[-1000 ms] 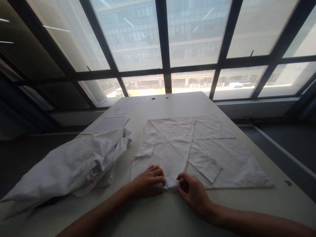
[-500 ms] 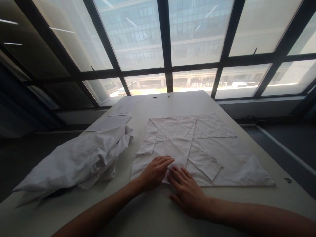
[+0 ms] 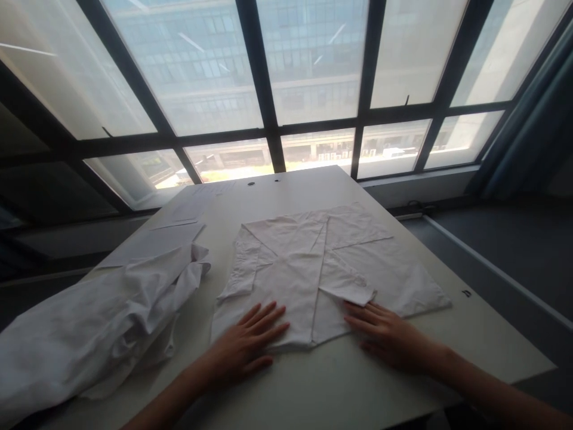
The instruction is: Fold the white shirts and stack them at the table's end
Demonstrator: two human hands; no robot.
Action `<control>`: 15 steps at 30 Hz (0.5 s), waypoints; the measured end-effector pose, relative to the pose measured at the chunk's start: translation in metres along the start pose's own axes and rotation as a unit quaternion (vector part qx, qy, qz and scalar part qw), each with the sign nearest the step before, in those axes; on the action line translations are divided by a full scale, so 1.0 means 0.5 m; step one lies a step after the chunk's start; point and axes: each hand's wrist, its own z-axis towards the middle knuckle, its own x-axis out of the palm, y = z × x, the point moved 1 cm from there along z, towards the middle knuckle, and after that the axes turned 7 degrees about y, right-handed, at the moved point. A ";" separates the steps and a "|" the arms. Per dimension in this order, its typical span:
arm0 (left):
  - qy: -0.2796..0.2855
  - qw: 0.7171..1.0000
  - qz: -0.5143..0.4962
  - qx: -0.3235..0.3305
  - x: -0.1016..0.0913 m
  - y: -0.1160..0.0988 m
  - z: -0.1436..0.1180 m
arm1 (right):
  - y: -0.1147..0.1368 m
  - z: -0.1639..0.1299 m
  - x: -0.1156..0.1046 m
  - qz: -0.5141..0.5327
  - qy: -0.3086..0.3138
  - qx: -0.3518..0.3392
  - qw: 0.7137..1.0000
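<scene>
A white garment (image 3: 295,275) that looks like a shirt or coat lies spread flat on the white table, its sleeves folded in over the body. My left hand (image 3: 244,343) rests flat on the near left part of the cloth, fingers spread. At the near edge, right of the middle, my right hand (image 3: 385,334) lies with its fingers stretched out on the fabric. Its fingertips touch the cuff end of the folded sleeve (image 3: 351,283). Neither hand grips anything.
A crumpled white cloth heap (image 3: 102,322) lies at the table's left side. Behind it are sheets of paper (image 3: 152,242). A small dark clip-like object (image 3: 467,293) sits near the right edge of the table (image 3: 447,358). Large windows stand beyond.
My hands, close together at the garment's near edge before, have moved apart, the left one leftward and the right one rightward. The view has turned to the right.
</scene>
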 end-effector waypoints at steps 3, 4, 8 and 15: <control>-0.032 0.999 -0.002 -0.006 0.008 0.021 -0.046 | -0.036 -0.074 -0.013 -0.015 -0.065 0.025 0.997; -0.042 0.999 -0.002 -0.008 0.011 0.029 -0.061 | -0.047 -0.094 -0.013 -0.025 -0.093 0.046 0.994; -0.067 0.998 0.008 -0.006 0.013 0.049 -0.104 | -0.067 -0.122 0.013 -0.068 -0.184 0.154 0.968; -0.020 0.999 -0.019 -0.034 -0.011 0.051 -0.124 | 0.027 -0.007 0.078 -0.094 -0.144 0.185 0.968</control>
